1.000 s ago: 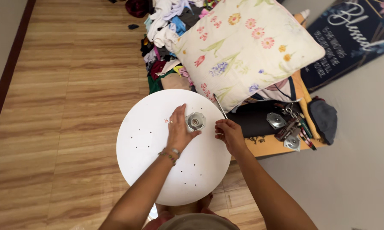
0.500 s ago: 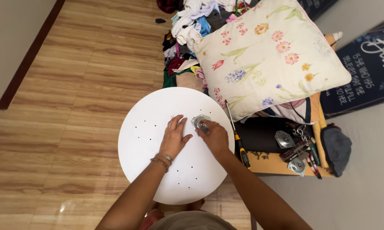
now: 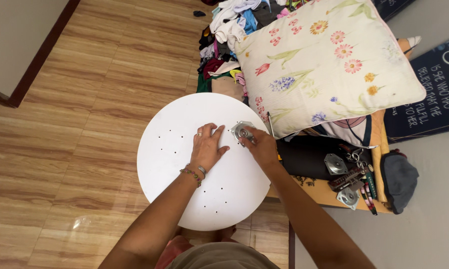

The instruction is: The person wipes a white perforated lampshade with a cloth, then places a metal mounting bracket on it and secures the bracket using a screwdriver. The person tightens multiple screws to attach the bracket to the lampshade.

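1. At the far left lies the wooden floor (image 3: 75, 149), bare boards running past a dark skirting strip.
2. The round white board (image 3: 179, 164) sits over the person's knees, its flat face up and dotted with small groups of drilled holes. It looks stiff and fairly light but broad, so I judge it best steadied from above or gripped at the rim; its smooth face would likely let small parts slide.
3. The left hand (image 3: 207, 148) lies flat on the board, fingers spread and palm down, pressing on it and gripping nothing.
4. Just beside it is the metal mounting plate (image 3: 241, 131), a small shiny square with a raised hub, lying near the board's right edge. It looks hard, rigid and heavy for its size, and probably slippery; the corners or the hub seem the surest places to pinch it.
5. The right hand (image 3: 260, 145) has its fingertips curled down onto the plate, partly closed around its right side; whether it truly grips the plate or only holds it in place I cannot tell.
6. A screwdriver shaft (image 3: 270, 124) pokes out close behind that hand, and the floral pillow (image 3: 329, 65) crowds the board's upper right edge, with a heap of clothes (image 3: 224, 45) behind it.
7. Farther right, well apart, two more metal plates (image 3: 335, 164) lie by a bunch of keys (image 3: 356, 157) on a low surface (image 3: 314, 192).
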